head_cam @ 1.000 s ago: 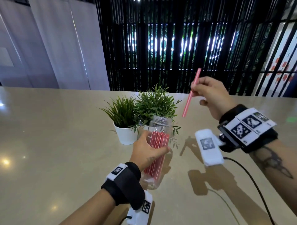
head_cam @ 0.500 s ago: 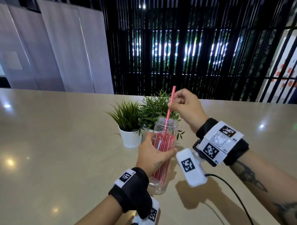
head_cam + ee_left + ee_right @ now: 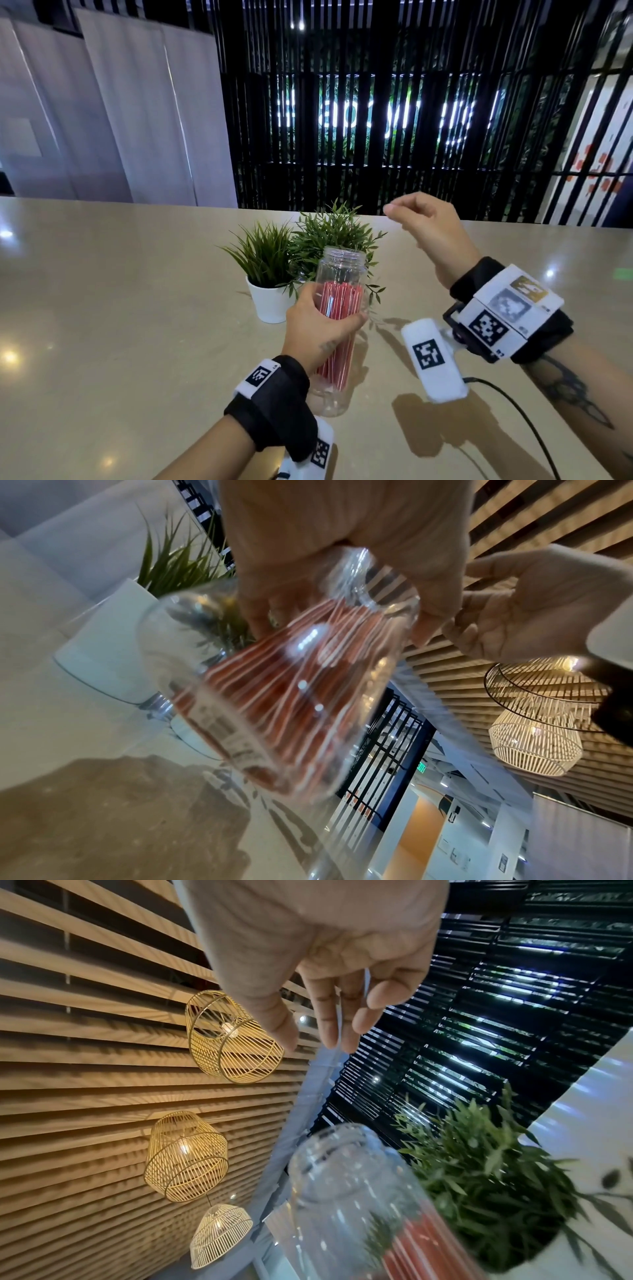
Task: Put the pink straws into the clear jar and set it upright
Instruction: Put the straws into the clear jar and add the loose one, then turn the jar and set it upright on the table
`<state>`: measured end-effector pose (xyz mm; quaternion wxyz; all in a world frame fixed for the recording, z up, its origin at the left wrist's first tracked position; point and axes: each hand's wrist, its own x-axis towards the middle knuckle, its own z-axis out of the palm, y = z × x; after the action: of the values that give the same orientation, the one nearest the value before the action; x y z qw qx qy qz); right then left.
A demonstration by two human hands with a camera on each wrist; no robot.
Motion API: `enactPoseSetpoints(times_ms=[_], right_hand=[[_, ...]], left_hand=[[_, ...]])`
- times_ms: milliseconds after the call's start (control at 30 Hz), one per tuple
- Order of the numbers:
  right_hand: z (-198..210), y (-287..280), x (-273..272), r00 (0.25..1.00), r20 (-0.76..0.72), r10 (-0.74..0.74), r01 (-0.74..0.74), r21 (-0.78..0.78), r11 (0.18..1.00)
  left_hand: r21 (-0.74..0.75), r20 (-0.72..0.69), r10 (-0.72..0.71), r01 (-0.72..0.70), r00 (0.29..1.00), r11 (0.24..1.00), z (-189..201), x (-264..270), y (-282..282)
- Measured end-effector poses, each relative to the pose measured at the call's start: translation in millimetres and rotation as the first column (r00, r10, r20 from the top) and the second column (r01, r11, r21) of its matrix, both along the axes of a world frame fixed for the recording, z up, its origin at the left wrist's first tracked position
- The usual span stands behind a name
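Observation:
A clear jar (image 3: 337, 274) stands nearly upright on the beige table (image 3: 120, 325), leaning slightly toward me, its open mouth up. Several pink straws (image 3: 339, 301) are packed inside it, their tops below the neck. My left hand (image 3: 318, 329) grips the jar around its middle; the left wrist view shows the jar (image 3: 274, 683) and the straws (image 3: 274, 696) under my fingers. My right hand (image 3: 424, 219) hovers empty above and right of the jar mouth, fingers loosely extended. In the right wrist view the right hand (image 3: 329, 1010) hangs above the jar (image 3: 349, 1191).
Two small green plants, the nearer in a white pot (image 3: 270, 305), stand just behind the jar. A black cable (image 3: 513, 411) runs from my right wrist over the table at the right. Black slats and a grey wall lie beyond the table's far edge.
My right hand lowered a pink straw into the jar, let go of it, and rose up to the right, empty. The left hand kept its hold on the jar.

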<state>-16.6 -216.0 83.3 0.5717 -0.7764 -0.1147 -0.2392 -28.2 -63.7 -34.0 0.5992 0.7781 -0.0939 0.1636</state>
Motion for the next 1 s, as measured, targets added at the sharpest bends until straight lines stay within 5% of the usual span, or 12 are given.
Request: enactPoseSetpoints(times_ms=[133,267,433,633,800,999], right_hand=[[-48,-5,-17,0.976,-0.212,0.058,-0.076,-0.079,0.994],[-95,6,-39,0.850,-0.449,0.275,-0.290,0.038,0.956],[-129,11,-48,0.782,-0.393,0.483,-0.455,0.169,0.874],[-144,12,-45,0.914,-0.262,0.311,-0.271,0.177,0.946],[-146,-5,-43,0.899,-0.265,0.348,-0.245,0.356,0.902],[-141,-28,-37,0.937,-0.270,0.223,-0.193,0.134,0.972]], left_hand=[[-0.025,-0.001,0.001,-0.001,1.000,1.000,-1,1,-1],[-0.042,-0.017,-0.030,0.030,0.999,0.999,0,1,-4],[-0.098,-0.055,-0.087,0.082,0.995,0.992,1,0,-5],[-0.166,-0.106,-0.283,0.263,0.953,0.950,0,-8,-14],[-0.179,-0.117,-0.343,0.319,0.932,0.931,-11,-11,-19],[-0.139,-0.092,-0.362,0.348,0.927,0.927,-20,-1,-21]])
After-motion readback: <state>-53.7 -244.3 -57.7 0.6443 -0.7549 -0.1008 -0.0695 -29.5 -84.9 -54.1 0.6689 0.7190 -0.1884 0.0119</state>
